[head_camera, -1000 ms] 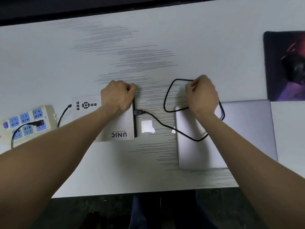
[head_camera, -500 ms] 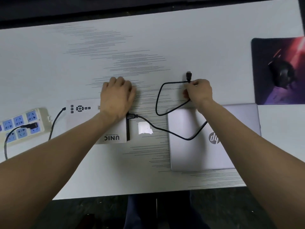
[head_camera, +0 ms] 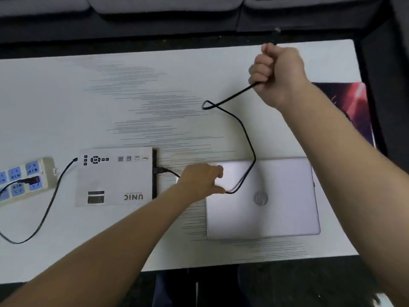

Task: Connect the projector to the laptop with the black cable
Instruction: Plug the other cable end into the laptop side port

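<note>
We had the black cable (head_camera: 247, 138) in both hands, with one end already seated in the side of the projector (head_camera: 115, 177). Our right hand (head_camera: 277, 74) was clenched in a fist around the free end, raised above the far part of the table (head_camera: 66, 103), and the plug tip poked out just above the knuckles, blurred against the dark edge. Our left hand (head_camera: 202, 181) pinched the slack low down, just beside the near-left corner of the closed laptop (head_camera: 283, 209), where the cable bent sharply under the fingertips. Between the two grips the cable crossed itself in a small kink, out to the left of the right fist. To do this step well, we judged that we should let the kink run out before bringing the plug down, keep the left pinch light so nothing tugged at the projector socket, and find the laptop's port first, since we could not make it out from here.
</note>
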`<state>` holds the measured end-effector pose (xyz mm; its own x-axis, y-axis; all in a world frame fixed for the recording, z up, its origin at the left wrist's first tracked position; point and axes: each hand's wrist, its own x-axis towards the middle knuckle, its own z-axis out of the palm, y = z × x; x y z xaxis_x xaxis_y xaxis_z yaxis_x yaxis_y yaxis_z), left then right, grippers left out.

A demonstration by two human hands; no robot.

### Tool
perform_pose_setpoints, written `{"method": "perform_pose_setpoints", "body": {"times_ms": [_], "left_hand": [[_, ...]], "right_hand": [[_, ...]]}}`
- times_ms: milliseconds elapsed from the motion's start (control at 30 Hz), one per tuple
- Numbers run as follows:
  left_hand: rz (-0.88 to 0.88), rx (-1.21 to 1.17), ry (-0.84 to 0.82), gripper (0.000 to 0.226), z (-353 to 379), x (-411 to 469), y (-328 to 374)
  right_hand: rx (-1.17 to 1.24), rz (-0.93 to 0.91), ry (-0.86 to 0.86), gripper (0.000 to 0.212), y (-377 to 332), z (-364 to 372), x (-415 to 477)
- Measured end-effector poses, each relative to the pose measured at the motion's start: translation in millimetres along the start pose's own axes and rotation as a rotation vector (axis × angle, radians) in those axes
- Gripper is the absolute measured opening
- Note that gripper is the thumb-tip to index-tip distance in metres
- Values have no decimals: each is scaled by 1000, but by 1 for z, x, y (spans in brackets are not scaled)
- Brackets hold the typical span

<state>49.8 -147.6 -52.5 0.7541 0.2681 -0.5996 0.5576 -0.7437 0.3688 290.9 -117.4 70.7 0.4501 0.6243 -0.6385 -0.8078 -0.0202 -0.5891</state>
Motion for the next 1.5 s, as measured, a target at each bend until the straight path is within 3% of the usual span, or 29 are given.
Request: {"method": "perform_pose_setpoints", "body": {"times_ms": [67,133,300,433,567,700,1067,1200,1367,1500], "left_hand": [[7,-40,-42,28,-6,5,-2],[-30,-114,21,21,-10,8,-3],[-394,-390,304,29,-21,25,-5],[-685,-727,431,33,-29,48,-26],[-852,-917,507,25,-45,54,-42],[-953,-903,534,27,-44,57,-72],[-959,-741,460,14,-39,54,-70],[-887,-728,412,15,-37,54,-68],[-744,-548,338,16,-34,47,-51],[-676,-708,432,24,-22,46,-24]], "right_hand": [[-47,-37,-36,30,-26,-3,-6],[-181,-96,-35,31,-48,-11,-11],[-611,-282,55,36,-77,-48,-17],[-790,-350,86,39,-82,-87,-14],[-965,-334,93,37,-69,-126,-7],[-1106,-320,69,37,-44,-156,1],[-1363,-268,-120,29,3,-155,-2],[-1400,-292,-151,26,8,-149,-7],[-1377,-288,-147,22,8,-147,-13],[-1355,-266,-99,24,3,-146,-20]]}}
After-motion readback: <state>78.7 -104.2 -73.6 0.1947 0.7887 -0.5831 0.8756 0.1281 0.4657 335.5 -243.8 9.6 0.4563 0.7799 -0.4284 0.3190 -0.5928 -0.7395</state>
